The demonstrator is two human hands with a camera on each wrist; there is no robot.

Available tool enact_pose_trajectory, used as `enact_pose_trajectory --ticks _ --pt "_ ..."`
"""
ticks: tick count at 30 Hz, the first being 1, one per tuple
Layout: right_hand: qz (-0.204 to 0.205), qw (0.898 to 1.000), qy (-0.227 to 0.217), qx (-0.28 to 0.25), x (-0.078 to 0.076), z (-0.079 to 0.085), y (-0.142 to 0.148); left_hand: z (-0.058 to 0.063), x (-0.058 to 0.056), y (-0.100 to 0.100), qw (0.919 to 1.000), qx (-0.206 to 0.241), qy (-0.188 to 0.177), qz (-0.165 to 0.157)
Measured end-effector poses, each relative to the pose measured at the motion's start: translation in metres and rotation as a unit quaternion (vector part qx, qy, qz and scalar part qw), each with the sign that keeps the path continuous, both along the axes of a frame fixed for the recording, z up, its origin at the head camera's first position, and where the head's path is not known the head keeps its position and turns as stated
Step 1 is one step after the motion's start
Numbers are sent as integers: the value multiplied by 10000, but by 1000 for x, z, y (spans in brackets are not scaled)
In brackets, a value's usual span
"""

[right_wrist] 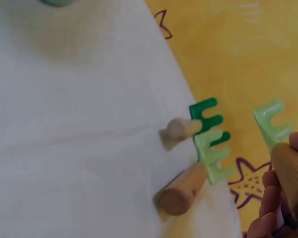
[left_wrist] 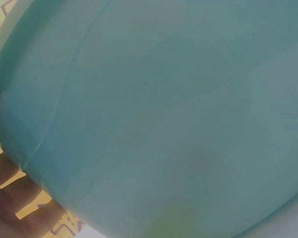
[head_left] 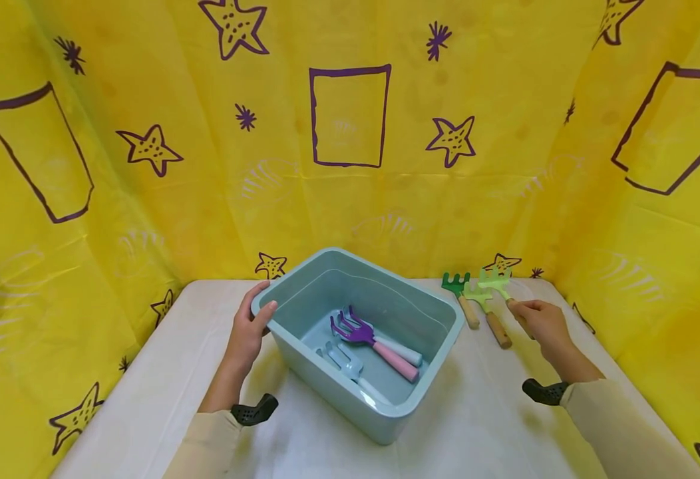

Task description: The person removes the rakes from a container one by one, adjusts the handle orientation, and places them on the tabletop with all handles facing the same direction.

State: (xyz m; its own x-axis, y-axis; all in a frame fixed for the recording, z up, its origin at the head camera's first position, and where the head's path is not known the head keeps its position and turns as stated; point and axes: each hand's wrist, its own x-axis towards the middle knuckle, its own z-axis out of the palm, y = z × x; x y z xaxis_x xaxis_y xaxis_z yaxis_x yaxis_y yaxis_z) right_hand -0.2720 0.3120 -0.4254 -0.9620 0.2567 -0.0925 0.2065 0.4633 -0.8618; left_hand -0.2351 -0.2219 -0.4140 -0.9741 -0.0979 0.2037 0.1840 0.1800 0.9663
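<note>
My left hand (head_left: 247, 332) grips the left corner of a pale blue-green plastic bin (head_left: 326, 392), thumb over the rim; its outstretched fingers show beyond the bin wall in the left wrist view. Inside lie a purple hand rake (head_left: 358, 334) with a pink handle, a light blue rake (head_left: 347, 364), and another pale blue handle (head_left: 402, 350) partly under the purple one. On the right, my right hand (head_left: 544, 326) holds a light green hand rake (right_wrist: 273, 119) by its wooden handle, raised above the table. Beside it lie a dark green rake (head_left: 470, 313) and a second light green rake (head_left: 498, 329).
A white-covered table (head_left: 146, 392) carries everything. Yellow cloth walls (head_left: 350, 206) with purple starfish drawings enclose its back and both sides. The two loose rakes lie near the back right edge, heads toward the wall.
</note>
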Motion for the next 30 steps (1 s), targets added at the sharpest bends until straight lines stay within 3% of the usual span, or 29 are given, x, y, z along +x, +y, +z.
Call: enact_pose_trajectory --ticks 8,17,24,30 --pt "-312 9994 -47 107 -1 -24 14 2 1 0 10000 5 57 -7" --pt "-588 9968 -507 216 -4 -42 29 0 1 1 9999 77 93 -68" --pt "-479 9952 -341 784 -8 -58 36 -2 -1 1 10000 -17 79 -49" --pt "-296 9937 -306 1036 -11 -61 36 -1 0 1 10000 -35 -53 19"
